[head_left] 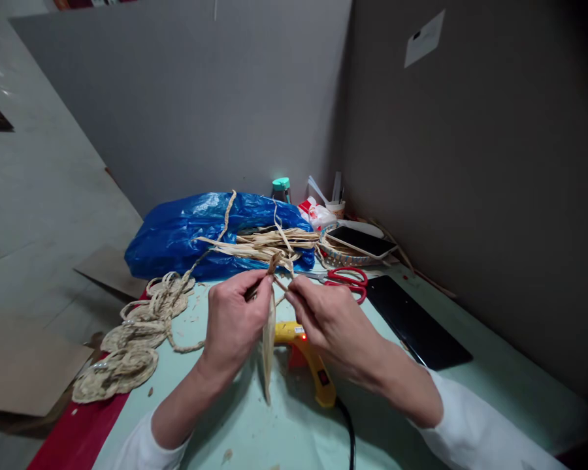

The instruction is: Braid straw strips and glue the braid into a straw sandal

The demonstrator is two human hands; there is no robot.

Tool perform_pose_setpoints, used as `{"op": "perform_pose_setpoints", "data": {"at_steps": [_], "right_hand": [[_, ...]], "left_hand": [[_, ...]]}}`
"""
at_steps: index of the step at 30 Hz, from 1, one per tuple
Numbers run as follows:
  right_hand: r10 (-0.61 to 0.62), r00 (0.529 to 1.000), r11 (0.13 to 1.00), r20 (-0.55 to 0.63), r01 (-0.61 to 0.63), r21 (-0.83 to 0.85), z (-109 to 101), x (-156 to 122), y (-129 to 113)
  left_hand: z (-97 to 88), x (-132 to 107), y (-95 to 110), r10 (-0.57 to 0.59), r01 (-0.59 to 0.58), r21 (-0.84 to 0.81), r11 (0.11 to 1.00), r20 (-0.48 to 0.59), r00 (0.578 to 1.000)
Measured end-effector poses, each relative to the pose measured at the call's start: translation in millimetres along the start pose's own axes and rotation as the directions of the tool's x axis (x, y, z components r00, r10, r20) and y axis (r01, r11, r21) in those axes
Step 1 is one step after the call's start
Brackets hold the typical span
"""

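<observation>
Two bare hands meet above a pale green tabletop (235,424), working a dried fibre strip (269,356) held between them near the middle of the view. The left hand (238,313) pinches the strip's brownish upper part between thumb and forefinger; the right hand (330,316), its fingers drawn together, grips a thin strand of it just beside. The strip's pale, broad end hangs down between the hands. Beneath the right hand lies a yellow glue gun (326,385), with a red light showing and a black cord (349,431) running toward the lower edge. Beyond the hands, a blue plastic bag (176,238) lies with a bundle of similar strips (259,247) at its opening. To the left, looped braidwork (140,333) rests along the table's edge; to the right are red-handled scissors (357,284), a black flat panel (416,323) and a phone (365,241) atop a shallow basket (340,254).
</observation>
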State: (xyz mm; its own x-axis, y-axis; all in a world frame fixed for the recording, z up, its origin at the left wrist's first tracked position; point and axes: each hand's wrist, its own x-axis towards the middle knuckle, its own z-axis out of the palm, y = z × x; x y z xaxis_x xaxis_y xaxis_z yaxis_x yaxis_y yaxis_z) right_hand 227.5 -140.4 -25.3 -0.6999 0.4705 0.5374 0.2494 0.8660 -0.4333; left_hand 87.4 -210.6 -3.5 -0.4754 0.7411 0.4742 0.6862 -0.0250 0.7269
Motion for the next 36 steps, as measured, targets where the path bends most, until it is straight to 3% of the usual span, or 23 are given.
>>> {"op": "perform_pose_setpoints", "data": {"at_steps": [2,5,8,11,13,15,16,18,20,23,27,30,32,34,36], "right_hand": [[-0.091,0.996,0.995,-0.004,0.09,-0.049,8,-4,-5],[-0.169,0.984,0.978,0.052,0.174,-0.117,17,-9,-12],[-0.184,0.975,0.946,0.122,0.21,-0.249,21,-11,-17],[-0.173,0.97,0.917,0.171,0.222,-0.331,19,-13,-20],[-0.184,0.97,0.946,0.158,0.218,-0.24,14,-12,-20],[-0.149,0.988,0.989,0.047,0.15,-0.011,5,-9,-18],[-0.074,0.997,0.989,-0.033,0.078,0.124,-1,-6,-16],[0.163,0.975,0.924,-0.154,-0.096,0.371,-9,0,-11],[0.307,0.944,0.812,-0.117,-0.196,0.549,-14,6,-5],[0.299,0.954,0.638,0.021,-0.217,0.739,-11,10,1],[0.429,0.903,0.447,-0.024,-0.189,0.874,1,9,6],[0.494,0.865,0.227,0.088,-0.226,0.947,9,10,10],[0.472,0.866,0.117,0.165,-0.248,0.962,11,11,12],[0.444,0.882,0.133,0.157,-0.238,0.962,10,13,14],[0.409,0.904,0.212,0.127,-0.23,0.95,7,14,15]], "left_hand": [[3.0,-1,-1,-0.026,0.026,-0.021,0.999,-0.033,0.999],[4.0,-2,3,-0.114,0.114,-0.128,0.985,0.011,0.993],[3.5,-3,7,-0.22,0.252,-0.283,0.925,0.138,0.966],[3.9,-4,7,-0.256,0.347,-0.386,0.855,0.269,0.929],[3.9,-4,5,-0.241,0.34,-0.394,0.854,0.279,0.929],[2.9,-4,4,-0.196,0.285,-0.378,0.881,0.255,0.947],[2.2,-4,3,-0.175,0.259,-0.371,0.892,0.246,0.953],[1.0,-4,4,-0.145,0.236,-0.356,0.904,0.264,0.954],[1.0,-6,7,-0.124,0.238,-0.354,0.904,0.314,0.941],[4.1,-10,12,-0.082,0.235,-0.377,0.896,0.38,0.921],[10.7,-17,18,-0.063,0.233,-0.358,0.904,0.427,0.902],[15.1,-22,19,-0.065,0.186,-0.295,0.937,0.375,0.925],[16.8,-24,19,-0.084,0.177,-0.27,0.947,0.326,0.942],[16.7,-24,19,-0.103,0.192,-0.272,0.943,0.31,0.945],[15.0,-22,19,-0.111,0.2,-0.275,0.94,0.307,0.945]]}}
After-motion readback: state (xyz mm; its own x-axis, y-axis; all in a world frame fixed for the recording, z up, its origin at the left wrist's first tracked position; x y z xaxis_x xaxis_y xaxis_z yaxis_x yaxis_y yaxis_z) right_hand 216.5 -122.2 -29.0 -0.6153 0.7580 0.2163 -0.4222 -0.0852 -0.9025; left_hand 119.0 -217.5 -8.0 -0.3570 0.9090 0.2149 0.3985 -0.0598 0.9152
